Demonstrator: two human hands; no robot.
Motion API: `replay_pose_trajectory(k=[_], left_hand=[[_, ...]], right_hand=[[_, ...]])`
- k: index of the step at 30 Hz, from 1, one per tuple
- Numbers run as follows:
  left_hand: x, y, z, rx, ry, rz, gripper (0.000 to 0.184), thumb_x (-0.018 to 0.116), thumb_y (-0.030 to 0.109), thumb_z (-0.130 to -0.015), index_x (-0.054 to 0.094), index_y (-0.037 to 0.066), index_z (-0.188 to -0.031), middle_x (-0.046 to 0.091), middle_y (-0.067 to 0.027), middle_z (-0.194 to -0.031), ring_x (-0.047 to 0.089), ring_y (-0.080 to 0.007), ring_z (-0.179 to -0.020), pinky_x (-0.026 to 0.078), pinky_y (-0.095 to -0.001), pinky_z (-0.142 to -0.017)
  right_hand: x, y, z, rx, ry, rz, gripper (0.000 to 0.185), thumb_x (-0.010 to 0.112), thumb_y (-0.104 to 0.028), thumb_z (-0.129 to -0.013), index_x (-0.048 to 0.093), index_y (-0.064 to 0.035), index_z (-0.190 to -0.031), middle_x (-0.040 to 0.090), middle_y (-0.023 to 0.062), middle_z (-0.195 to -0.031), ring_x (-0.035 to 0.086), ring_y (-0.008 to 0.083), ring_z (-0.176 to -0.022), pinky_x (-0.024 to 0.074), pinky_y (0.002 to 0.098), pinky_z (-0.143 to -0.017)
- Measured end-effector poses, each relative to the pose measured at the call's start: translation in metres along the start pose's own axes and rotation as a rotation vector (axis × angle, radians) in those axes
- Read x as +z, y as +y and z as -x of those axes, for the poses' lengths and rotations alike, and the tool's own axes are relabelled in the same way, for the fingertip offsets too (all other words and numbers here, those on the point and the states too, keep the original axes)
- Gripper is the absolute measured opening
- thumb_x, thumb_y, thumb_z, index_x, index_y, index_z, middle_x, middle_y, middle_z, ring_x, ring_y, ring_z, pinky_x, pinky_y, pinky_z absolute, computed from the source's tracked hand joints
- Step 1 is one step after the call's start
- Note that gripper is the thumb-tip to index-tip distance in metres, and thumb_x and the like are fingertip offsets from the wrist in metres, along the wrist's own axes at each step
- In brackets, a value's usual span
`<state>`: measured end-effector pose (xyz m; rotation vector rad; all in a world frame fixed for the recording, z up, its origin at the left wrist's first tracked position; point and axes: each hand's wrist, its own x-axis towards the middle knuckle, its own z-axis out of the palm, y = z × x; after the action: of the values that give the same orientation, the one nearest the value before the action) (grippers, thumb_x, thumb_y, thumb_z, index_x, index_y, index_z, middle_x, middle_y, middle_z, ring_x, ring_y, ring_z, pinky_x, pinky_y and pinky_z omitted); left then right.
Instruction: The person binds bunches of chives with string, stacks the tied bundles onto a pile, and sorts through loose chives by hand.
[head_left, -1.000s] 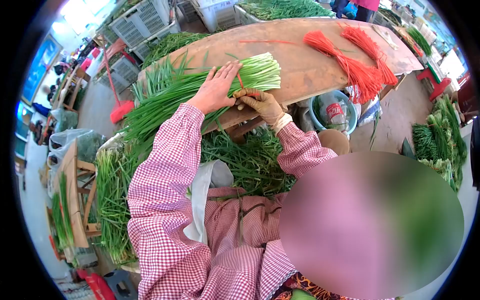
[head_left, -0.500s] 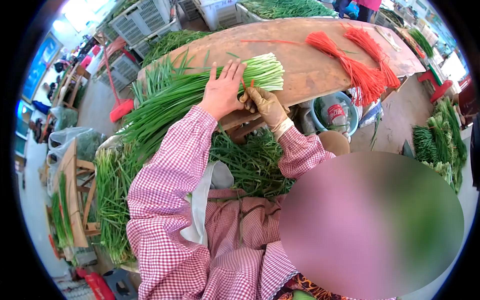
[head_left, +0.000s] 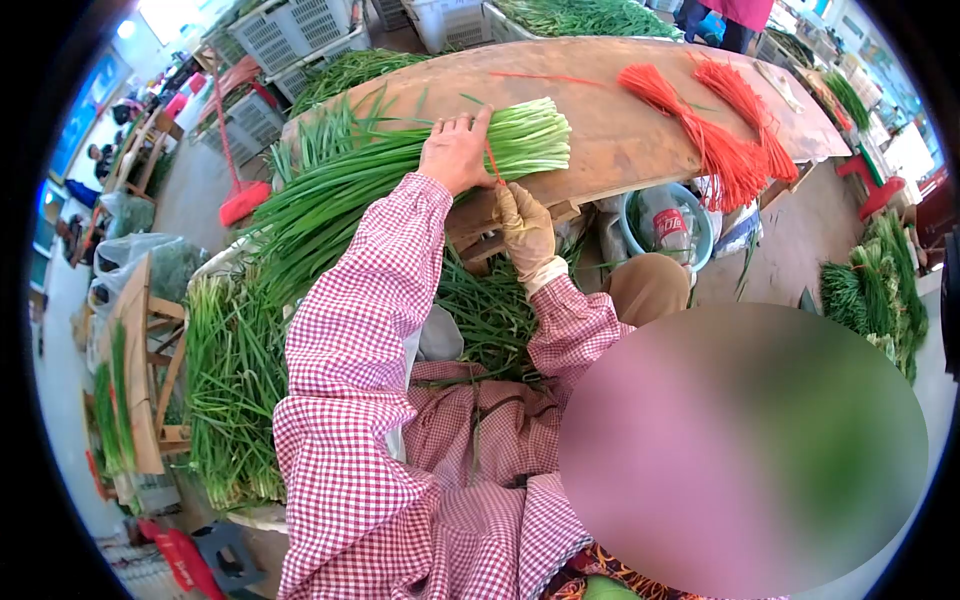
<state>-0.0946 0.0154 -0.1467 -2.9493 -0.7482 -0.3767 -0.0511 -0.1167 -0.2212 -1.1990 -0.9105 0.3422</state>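
A thick bunch of garlic chives (head_left: 345, 190) lies across the wooden board (head_left: 600, 135), pale stem ends to the right and green leaves hanging over the near edge at left. My bare left hand (head_left: 456, 153) presses on the bunch near the stems, its fingers curled over the top. A thin red tie (head_left: 493, 160) crosses the bunch just right of that hand. Below, at the board's near edge, my right hand (head_left: 524, 228) in a soiled tan glove pinches the tie's lower end. The underside of the bunch is hidden.
Two bundles of red ties (head_left: 715, 140) lie on the board's right half. Beneath it stands a blue bucket (head_left: 705, 235) with a plastic bottle (head_left: 668, 222). Loose chives (head_left: 235, 400) are heaped at my left, and crates (head_left: 290, 40) stand behind.
My left hand has shifted slightly right and its fingers have curled more. My right hand has moved down and toward me, drawing the red tie tauter against the bunch.
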Motion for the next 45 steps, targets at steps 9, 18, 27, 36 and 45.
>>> replay_pose_trajectory(k=[9,18,27,36,45], left_hand=[[0.028,0.002,0.014,0.081,0.365,-0.158,0.077,0.075,0.027,-0.056,0.04,0.001,-0.119,0.052,-0.0138,-0.105,0.051,-0.0279,-0.099,0.038,-0.0392,-0.09],[0.025,-0.001,0.015,0.093,0.333,-0.065,0.08,0.075,0.03,-0.059,0.036,0.004,-0.124,0.048,-0.013,-0.11,0.047,-0.0281,-0.105,0.036,-0.04,-0.093],[-0.03,-0.062,0.054,0.127,-0.119,0.093,0.091,0.064,0.054,-0.069,0.02,0.017,-0.139,0.03,-0.0141,-0.139,0.025,-0.03,-0.13,0.014,-0.0464,-0.107],[-0.037,-0.082,0.071,0.08,-0.099,0.168,0.073,0.057,0.049,-0.077,0.029,0.016,-0.136,0.032,-0.0111,-0.138,0.028,-0.0279,-0.128,0.013,-0.0469,-0.108],[-0.035,-0.054,0.066,0.152,-0.042,0.141,0.066,0.06,0.033,-0.078,0.031,0.016,-0.134,0.031,-0.0089,-0.138,0.028,-0.0272,-0.128,0.013,-0.0474,-0.108]], right_hand=[[0.006,-0.022,-0.017,0.122,-0.013,-0.178,0.026,0.048,-0.022,-0.092,0.055,-0.0014,-0.077,0.048,-0.0007,-0.061,0.04,0.0081,-0.057,0.0357,0.0243,-0.052],[-0.033,-0.032,-0.073,0.179,-0.151,-0.122,0.027,0.047,-0.028,-0.092,0.059,-0.0048,-0.084,0.053,-0.0013,-0.065,0.044,0.0062,-0.055,0.0369,0.0204,-0.052],[-0.134,-0.017,0.0,0.518,-0.267,0.102,0.034,0.05,-0.033,-0.089,0.06,-0.0043,-0.102,0.062,0.0062,-0.079,0.053,0.0098,-0.061,0.0438,0.0229,-0.054],[-0.033,-0.033,0.001,0.49,-0.352,-0.147,0.032,0.053,-0.029,-0.089,0.058,-0.0025,-0.106,0.062,0.0047,-0.083,0.053,0.0078,-0.062,0.044,0.0195,-0.057],[0.007,-0.009,-0.023,0.575,-0.109,-0.332,0.03,0.061,-0.03,-0.083,0.06,0.0003,-0.087,0.06,0.004,-0.068,0.048,0.0077,-0.052,0.0385,0.0203,-0.048]])
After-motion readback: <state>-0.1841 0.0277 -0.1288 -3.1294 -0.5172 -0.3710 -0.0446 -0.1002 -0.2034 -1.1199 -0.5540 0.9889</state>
